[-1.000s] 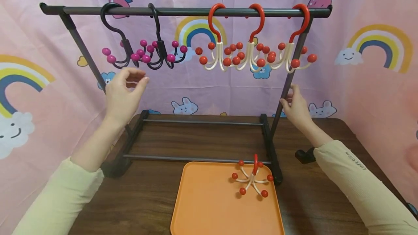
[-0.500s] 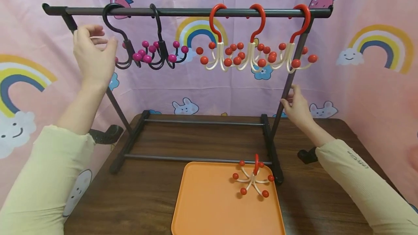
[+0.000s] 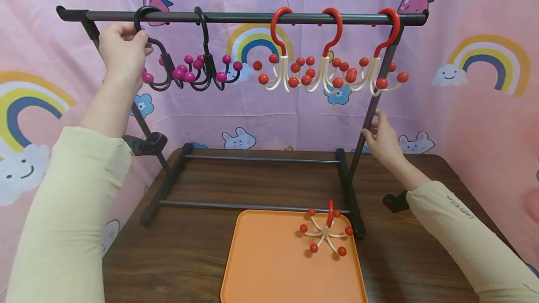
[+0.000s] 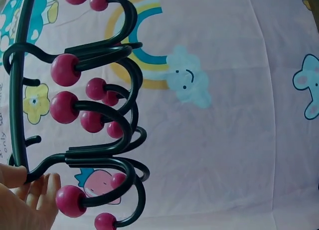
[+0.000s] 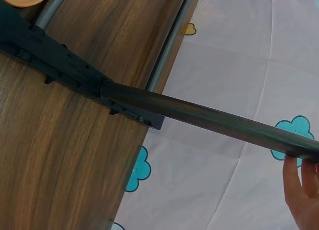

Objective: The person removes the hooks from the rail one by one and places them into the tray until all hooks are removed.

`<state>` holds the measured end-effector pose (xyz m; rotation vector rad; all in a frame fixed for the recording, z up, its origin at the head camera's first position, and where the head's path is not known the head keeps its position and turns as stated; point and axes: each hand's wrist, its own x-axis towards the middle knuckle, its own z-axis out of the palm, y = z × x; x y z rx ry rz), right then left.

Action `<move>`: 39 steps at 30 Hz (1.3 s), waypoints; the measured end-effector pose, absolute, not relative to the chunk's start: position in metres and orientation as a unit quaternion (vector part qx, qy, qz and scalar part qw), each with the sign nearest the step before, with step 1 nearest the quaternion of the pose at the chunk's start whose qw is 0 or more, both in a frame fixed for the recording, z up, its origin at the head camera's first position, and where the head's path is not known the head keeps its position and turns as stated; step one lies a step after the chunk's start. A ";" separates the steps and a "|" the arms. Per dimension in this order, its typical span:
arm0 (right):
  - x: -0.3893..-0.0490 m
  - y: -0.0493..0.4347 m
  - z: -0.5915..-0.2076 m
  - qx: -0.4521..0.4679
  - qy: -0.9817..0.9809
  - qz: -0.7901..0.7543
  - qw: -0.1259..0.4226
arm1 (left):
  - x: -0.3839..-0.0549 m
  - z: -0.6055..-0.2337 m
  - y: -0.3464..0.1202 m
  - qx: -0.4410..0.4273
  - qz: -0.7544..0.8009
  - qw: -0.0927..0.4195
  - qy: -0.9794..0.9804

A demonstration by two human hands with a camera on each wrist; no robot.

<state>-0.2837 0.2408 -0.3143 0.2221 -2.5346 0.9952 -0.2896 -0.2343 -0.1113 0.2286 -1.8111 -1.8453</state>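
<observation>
My left hand (image 3: pixel 122 53) pinches the curved neck of the leftmost black hook hanger (image 3: pixel 167 67) between thumb and fingers, just under the rail. This hanger has magenta ball tips and hangs on the rack's top rail (image 3: pixel 244 17). A second black hook hanger (image 3: pixel 208 64) hangs beside it, their arms overlapping in the left wrist view. My right hand (image 3: pixel 382 139) holds the rack's right post (image 3: pixel 362 141), thumb in front and fingers partly hidden behind. In the right wrist view, fingertips (image 5: pixel 291 162) meet the post's lower side.
Three cream hook hangers with red hooks, among them the middle one (image 3: pixel 323 69), hang on the rail's right half. Another cream-and-red hook hanger (image 3: pixel 326 230) stands on an orange tray (image 3: pixel 269 265). The rack's base (image 3: pixel 252 205) rests on a brown wooden table (image 3: pixel 168 251) before a patterned cloth.
My left hand has risen up and left from below the black hangers, then come right to grip the leftmost hanger's hook. The right hand keeps its place on the post.
</observation>
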 end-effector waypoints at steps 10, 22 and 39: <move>-0.285 0.242 -0.315 0.084 -0.910 0.351 0.206 | -0.285 -0.104 -0.232 0.052 -0.699 0.317 -0.640; -0.283 0.241 -0.315 0.078 -0.909 0.355 0.205 | -0.263 -0.095 -0.244 0.023 -0.735 0.333 -0.590; -0.281 0.238 -0.313 0.073 -0.909 0.356 0.203 | -0.225 -0.137 -0.250 -0.022 -0.740 0.337 -0.582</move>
